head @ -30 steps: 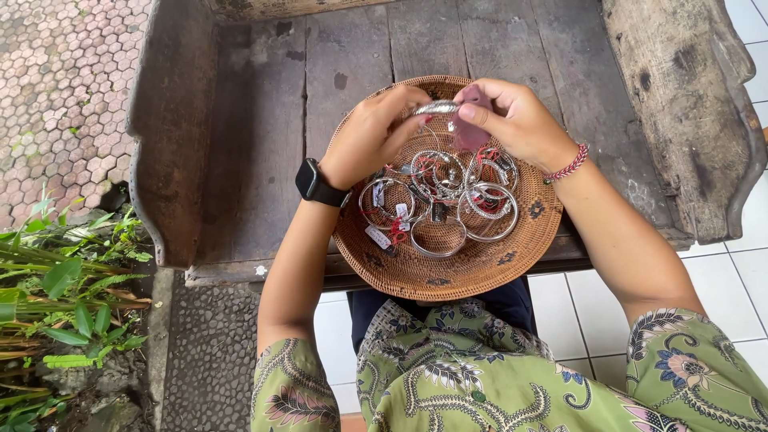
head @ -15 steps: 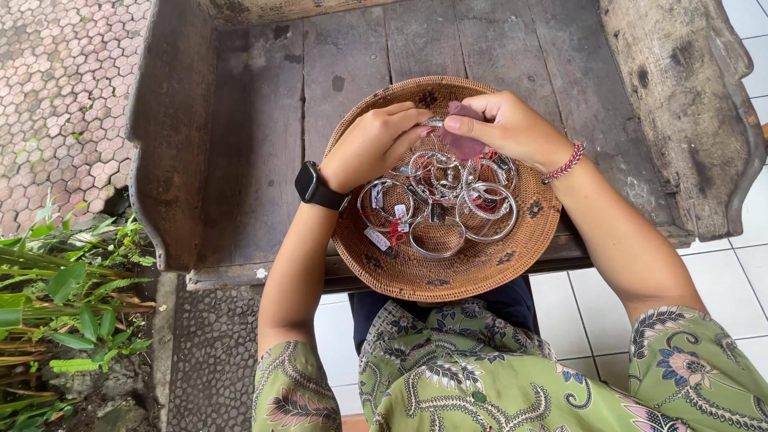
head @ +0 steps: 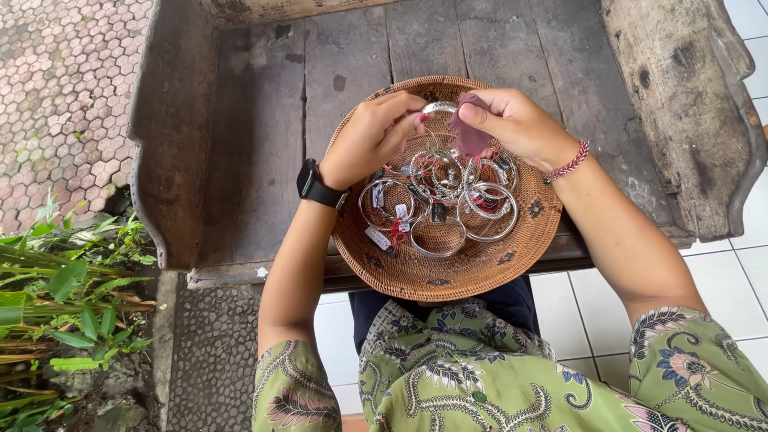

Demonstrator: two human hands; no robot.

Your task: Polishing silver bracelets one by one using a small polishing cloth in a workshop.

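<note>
— What is each hand doing over the woven basket (head: 480, 276)?

— The left hand (head: 370, 138) is pinching a silver bangle (head: 438, 107) between thumb and fingertips, so its grip is closing narrowly on the metal. The right hand (head: 518, 124) is pressing a small mauve cloth (head: 468, 132) against that same bangle — its grip is folding tight around the cloth. Both hands are hovering above the far half of the basket, the bangle sitting between them.

— And the bangle itself?

— It is showing as a plain, shiny silver band, only its upper curve in view; the rest is hiding behind the fingers and the cloth.

— Any labels?

— Small tags are lying among the loose bangles (head: 440, 200) in the basket: one white, oblong tag (head: 378, 238) is resting near the left rim, another white one is sitting just right of it by a red thread, and a dark tag is lying in the middle. I cannot count them all surely.

— How many bangles?

— Roughly six or seven silver rings are overlapping in the basket, plus the one being held; the exact count is hard to tell where they are tangling.

— What is carrying it all?

— The round basket is resting on a weathered wooden table (head: 240, 144) with raised sides. A black watch (head: 314, 183) is circling the left wrist and a red beaded bracelet (head: 566, 163) the right — green plants (head: 64, 296) are growing at the left.
</note>
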